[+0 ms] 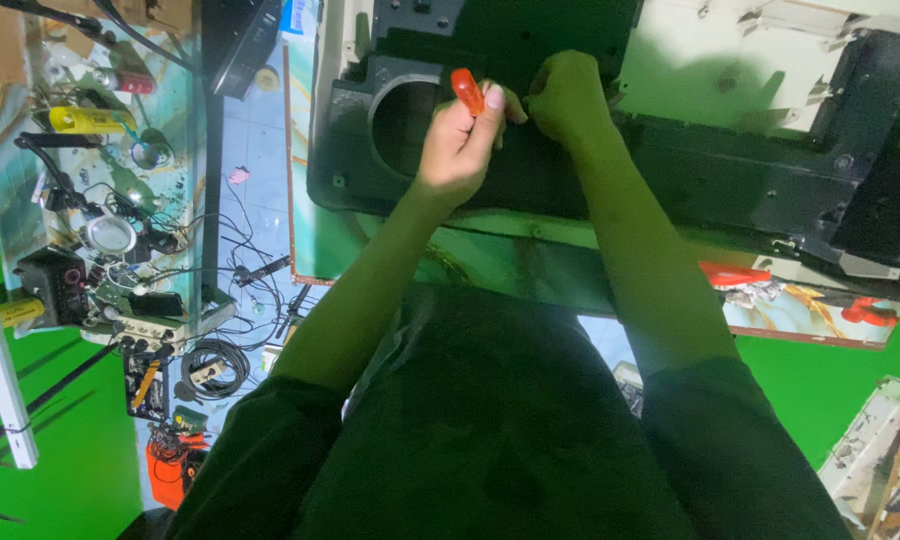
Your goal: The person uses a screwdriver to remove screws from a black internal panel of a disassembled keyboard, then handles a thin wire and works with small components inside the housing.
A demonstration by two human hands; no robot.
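My left hand (458, 140) is closed around the translucent orange handle of a screwdriver (467, 90), held just above a large black plastic casing (490, 180). A round opening (402, 120) in the casing lies directly left of that hand. My right hand (568, 95) is curled into a fist and rests on the casing, right beside the left hand. Whether anything is inside the fist is hidden. The screwdriver's shaft is hidden behind my fingers.
A cream panel (730, 60) sits at the casing's upper right. A red-handled tool (735, 273) lies on the table edge at right. At left, a cluttered bench (110, 230) holds circuit boards, a yellow tube and wires. Cables (215, 365) trail over the floor.
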